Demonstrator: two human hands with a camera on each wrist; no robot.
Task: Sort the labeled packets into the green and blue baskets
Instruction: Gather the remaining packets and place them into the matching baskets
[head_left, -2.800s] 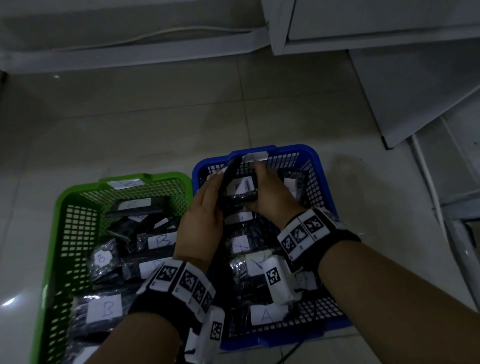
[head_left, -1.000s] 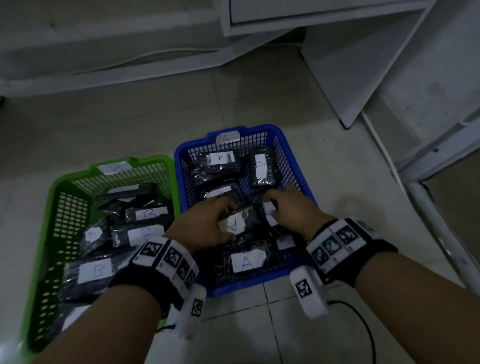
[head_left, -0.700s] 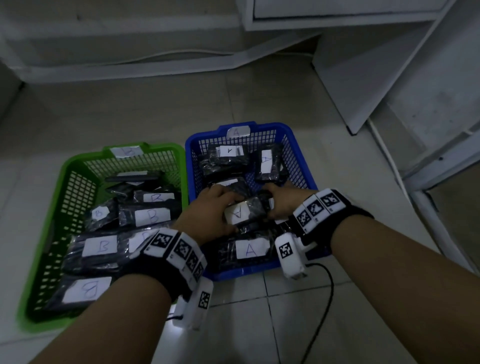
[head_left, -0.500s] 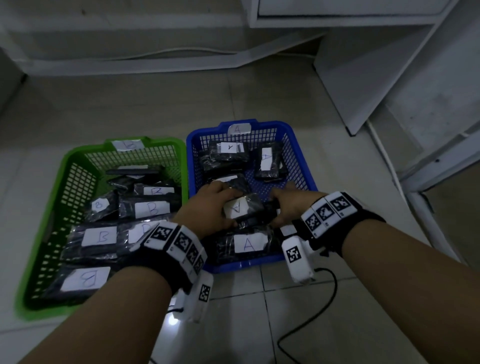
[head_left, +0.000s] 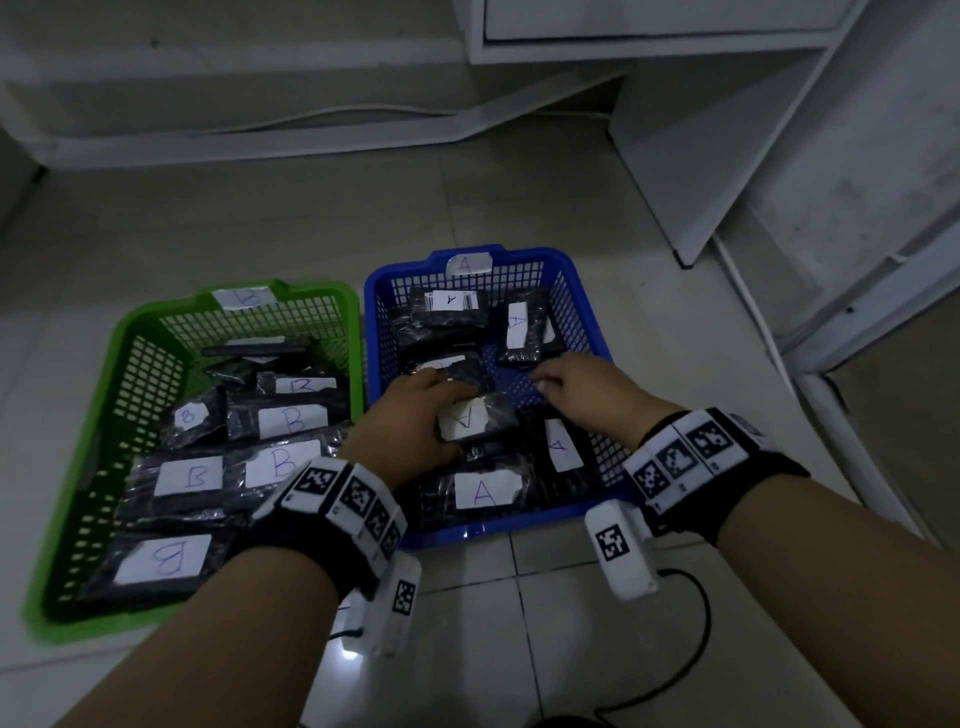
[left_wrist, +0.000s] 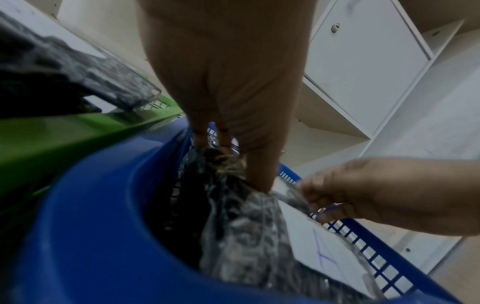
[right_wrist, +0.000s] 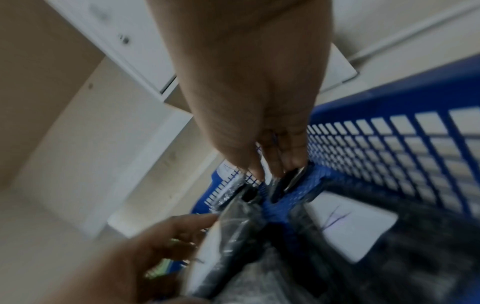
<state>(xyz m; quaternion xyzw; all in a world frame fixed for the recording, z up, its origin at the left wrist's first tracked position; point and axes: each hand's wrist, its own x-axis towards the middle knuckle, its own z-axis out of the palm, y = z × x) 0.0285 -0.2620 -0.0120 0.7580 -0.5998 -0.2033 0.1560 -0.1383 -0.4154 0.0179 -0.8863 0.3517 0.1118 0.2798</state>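
A green basket (head_left: 130, 332) tagged B stands on the left and holds black packets with B labels. Beside it, the blue basket (head_left: 587, 312) tagged A holds black packets with A labels. My left hand (head_left: 415, 418) grips one A packet (head_left: 475, 421) low over the middle of the blue basket. The left wrist view shows its fingers (left_wrist: 257, 176) on the crinkled wrap (left_wrist: 246, 226). My right hand (head_left: 571, 387) hovers just right of that packet. Its fingers are loosely curled and hold nothing I can see. Its fingertips (left_wrist: 311, 201) lie close to the wrap's edge.
Both baskets sit side by side on pale floor tiles. White cabinet panels (head_left: 727, 156) lean at the back right and a white frame (head_left: 857, 415) runs along the right. A black cable (head_left: 691, 649) loops on the floor near my right wrist.
Both hands brought a packet down from the far end of the blue basket to its middle. My right hand has since come off the packet and drawn up to the right. The left still holds it.
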